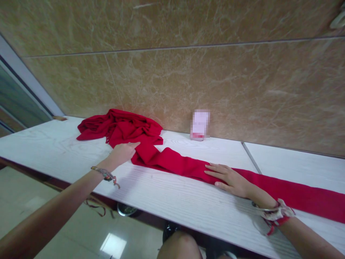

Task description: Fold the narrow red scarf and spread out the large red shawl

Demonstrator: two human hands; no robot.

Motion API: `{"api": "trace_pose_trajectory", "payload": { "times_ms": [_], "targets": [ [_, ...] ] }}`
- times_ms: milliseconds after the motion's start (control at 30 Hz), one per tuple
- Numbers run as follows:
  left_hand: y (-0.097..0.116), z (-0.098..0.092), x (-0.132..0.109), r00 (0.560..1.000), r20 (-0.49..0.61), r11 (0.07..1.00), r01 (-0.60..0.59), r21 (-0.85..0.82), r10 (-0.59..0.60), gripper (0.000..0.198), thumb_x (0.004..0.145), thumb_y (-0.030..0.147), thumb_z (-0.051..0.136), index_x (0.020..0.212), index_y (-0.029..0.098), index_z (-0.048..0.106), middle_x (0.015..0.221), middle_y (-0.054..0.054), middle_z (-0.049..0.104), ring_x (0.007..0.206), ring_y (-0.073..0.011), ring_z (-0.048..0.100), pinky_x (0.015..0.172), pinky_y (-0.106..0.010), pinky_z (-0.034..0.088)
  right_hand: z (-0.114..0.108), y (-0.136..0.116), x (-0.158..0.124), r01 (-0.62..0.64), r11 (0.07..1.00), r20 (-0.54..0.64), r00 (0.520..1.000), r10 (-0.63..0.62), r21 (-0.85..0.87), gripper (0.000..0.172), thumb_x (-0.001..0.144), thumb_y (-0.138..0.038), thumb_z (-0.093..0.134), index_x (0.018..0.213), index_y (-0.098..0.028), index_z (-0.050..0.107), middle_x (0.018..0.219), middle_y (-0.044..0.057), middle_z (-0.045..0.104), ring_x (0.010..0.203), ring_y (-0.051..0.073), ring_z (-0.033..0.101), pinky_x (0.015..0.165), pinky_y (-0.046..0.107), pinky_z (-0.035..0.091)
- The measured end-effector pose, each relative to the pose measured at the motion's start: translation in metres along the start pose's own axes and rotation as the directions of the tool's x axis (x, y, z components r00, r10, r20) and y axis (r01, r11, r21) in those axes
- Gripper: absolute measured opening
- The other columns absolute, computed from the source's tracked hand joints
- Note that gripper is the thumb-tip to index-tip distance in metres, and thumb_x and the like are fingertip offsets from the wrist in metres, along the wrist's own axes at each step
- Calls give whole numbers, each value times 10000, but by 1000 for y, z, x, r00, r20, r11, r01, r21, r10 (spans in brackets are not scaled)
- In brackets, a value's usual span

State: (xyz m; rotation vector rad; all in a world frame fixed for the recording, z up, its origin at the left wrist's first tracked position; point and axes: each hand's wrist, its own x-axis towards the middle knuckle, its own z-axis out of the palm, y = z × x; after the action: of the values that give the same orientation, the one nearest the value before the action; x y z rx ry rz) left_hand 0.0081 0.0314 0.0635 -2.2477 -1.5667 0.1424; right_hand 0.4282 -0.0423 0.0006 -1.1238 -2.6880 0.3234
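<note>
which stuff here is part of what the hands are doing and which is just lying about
In use:
red cloth, part bunched, part a long strip, both hands on it
white table under it

Seemingly just lying about:
pixelated item standing by the wall
round dish below the table edge, partly hidden
</note>
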Motion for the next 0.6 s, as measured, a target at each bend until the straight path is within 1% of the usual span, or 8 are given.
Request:
{"api": "trace_pose_trajectory", "payload": {
  "times_ms": [67,167,233,267,333,400,467,600],
  "targets": [
    [-15,0,-7,991,37,991,131,41,-132,444,856,146,250,1235,101,475,855,-77,679,778,-235,646,665,-310,492,0,1,-2,-5,1000,-11,1000,5,5,453,894,-441,351,1314,-282,410,1374,47,402,1264,235,350,1025,454,302],
    [-25,4,-17,972,127,979,193,59,-200,429,842,185,325,1230,88,480,805,-96,683,749,-251,650,661,-335,499,0,3,-3,-3,1000,-20,1000,3,21,457,889,-446,361,1310,-277,417,1370,47,408,1261,238,354,1023,459,305],
    [-23,10,-19,984,126,992,124,7,-123,485,811,142,366,1291,98,413,1008,-138,656,886,-248,632,746,-332,496,1,3,-2,-2,1000,-10,1000,3,22,462,888,-447,367,1309,-267,419,1374,52,403,1264,240,349,1024,466,298],
    [-19,13,-18,993,104,998,58,-29,-54,531,789,110,378,1320,114,373,1158,-145,590,1010,-242,584,819,-327,475,1,2,-2,-5,1000,-4,1000,5,20,464,887,-446,370,1310,-262,418,1375,55,401,1266,243,346,1025,472,293],
    [-12,21,-12,993,42,990,-108,-87,112,601,743,66,405,1336,145,350,1376,-124,391,1226,-226,405,956,-322,392,1,2,-2,-11,1000,0,1000,11,18,468,883,-446,379,1311,-260,416,1377,58,398,1267,249,343,1025,480,289],
    [-6,28,-5,970,-1,964,-241,-112,242,615,725,57,424,1324,182,376,1429,-88,306,1300,-216,282,1020,-341,326,0,1,-2,-12,1000,-3,1000,12,12,468,882,-443,385,1314,-265,411,1378,58,396,1266,248,344,1025,477,291],
    [-6,33,2,960,-27,951,-281,-132,280,614,728,35,394,1311,227,401,1421,-57,329,1283,-208,322,1003,-348,356,0,0,-2,-10,1000,0,1000,10,-3,469,883,-440,389,1318,-267,405,1380,57,394,1266,242,346,1026,467,294],
    [-21,40,3,981,-38,972,-196,-127,193,656,732,-32,273,1300,261,419,1371,-38,413,1157,-178,492,856,-304,483,-1,0,-3,-11,999,15,1000,12,-31,485,876,-445,404,1323,-259,399,1383,62,389,1270,244,339,1026,463,298]
  ]
}}
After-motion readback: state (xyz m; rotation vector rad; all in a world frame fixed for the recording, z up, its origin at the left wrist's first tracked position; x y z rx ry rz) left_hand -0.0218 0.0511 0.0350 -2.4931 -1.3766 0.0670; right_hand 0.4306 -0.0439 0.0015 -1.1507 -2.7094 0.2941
